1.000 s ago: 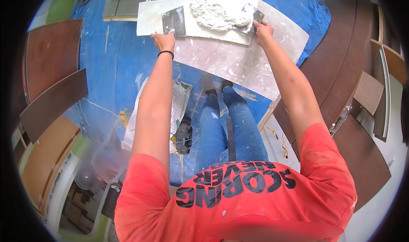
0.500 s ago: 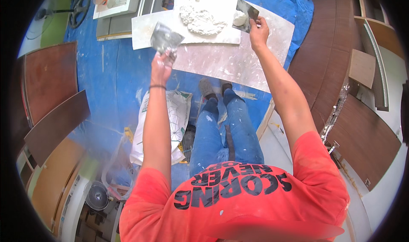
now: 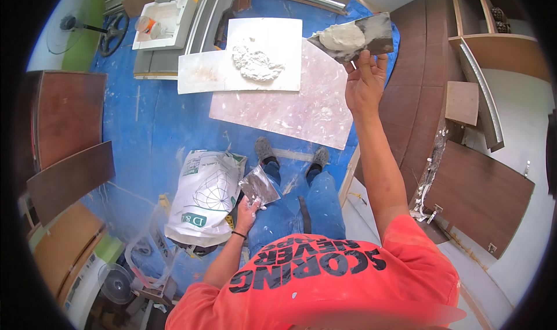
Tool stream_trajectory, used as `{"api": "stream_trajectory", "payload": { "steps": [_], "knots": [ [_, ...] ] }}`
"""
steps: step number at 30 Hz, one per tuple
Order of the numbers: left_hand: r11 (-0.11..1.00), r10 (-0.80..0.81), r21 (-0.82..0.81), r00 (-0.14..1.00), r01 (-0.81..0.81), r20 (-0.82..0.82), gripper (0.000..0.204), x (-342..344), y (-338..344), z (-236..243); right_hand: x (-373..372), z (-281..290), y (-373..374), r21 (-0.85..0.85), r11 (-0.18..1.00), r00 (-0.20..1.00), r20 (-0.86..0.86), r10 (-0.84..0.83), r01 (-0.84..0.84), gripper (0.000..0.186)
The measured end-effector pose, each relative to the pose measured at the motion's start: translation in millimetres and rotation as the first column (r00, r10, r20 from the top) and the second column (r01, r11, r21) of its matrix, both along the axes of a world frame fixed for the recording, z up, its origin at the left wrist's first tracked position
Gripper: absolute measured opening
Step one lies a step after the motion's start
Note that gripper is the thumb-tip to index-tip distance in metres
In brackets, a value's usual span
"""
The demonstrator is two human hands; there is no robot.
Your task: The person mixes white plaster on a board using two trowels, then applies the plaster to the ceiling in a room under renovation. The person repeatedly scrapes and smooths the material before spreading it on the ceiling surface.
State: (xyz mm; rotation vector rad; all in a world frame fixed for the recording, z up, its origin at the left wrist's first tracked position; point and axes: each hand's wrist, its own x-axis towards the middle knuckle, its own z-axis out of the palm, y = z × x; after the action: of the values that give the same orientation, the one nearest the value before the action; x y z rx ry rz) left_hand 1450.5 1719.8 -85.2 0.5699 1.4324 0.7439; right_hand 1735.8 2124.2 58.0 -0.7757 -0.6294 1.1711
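Note:
My right hand (image 3: 366,86) is raised at the upper right, its fingers gripping the lower edge of a dark flat putty blade (image 3: 380,35). A thick lump of white putty (image 3: 342,38) covers the blade's left part. Low beside my left thigh, my left hand (image 3: 248,214) is closed on a smaller, shiny metal putty blade (image 3: 259,185). White smears show on those fingers. A rough mound of white putty (image 3: 255,63) lies on a white board (image 3: 267,29) ahead of me, away from both hands.
Under the white board lies a larger whitish panel (image 3: 290,112) on blue floor sheeting (image 3: 136,115). A white sack (image 3: 206,196) stands left of my legs. Brown panels (image 3: 478,185) and an open shelf (image 3: 505,45) line the right. A white tray (image 3: 165,22) holds a plastic tub.
My left hand has dropped from the board area to beside my thigh with its blade. My right hand has lifted its blade, which now shows a larger load of putty. My feet stand wider apart.

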Motion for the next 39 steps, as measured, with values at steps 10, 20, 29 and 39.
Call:
{"api": "stream_trajectory", "payload": {
  "steps": [10,20,29,39],
  "knots": [
    [0.988,-0.012,0.141,0.946,0.061,-0.323,0.028,124.7,-31.5,5.2,125.7,92.7,-60.4,-0.165,0.984,0.996,-0.069,0.051,-0.062,0.022],
    [0.696,0.664,0.382,0.747,-0.608,-0.02,0.014,126.9,41.6,258.5,260.1,80.2,-135.6,-0.371,0.92,0.991,-0.081,0.105,-0.127,0.037],
    [0.367,0.54,0.78,0.799,-0.507,0.265,0.026,86.3,173.4,385.0,261.3,97.5,-96.6,-0.304,0.922,0.967,-0.152,0.203,-0.241,0.041],
    [0.348,0.298,0.782,0.852,-0.517,0.43,0.026,50.1,328.5,351.5,220.4,114.8,-5.0,-0.311,0.921,0.964,-0.199,0.179,-0.235,0.042]
  ]
}}
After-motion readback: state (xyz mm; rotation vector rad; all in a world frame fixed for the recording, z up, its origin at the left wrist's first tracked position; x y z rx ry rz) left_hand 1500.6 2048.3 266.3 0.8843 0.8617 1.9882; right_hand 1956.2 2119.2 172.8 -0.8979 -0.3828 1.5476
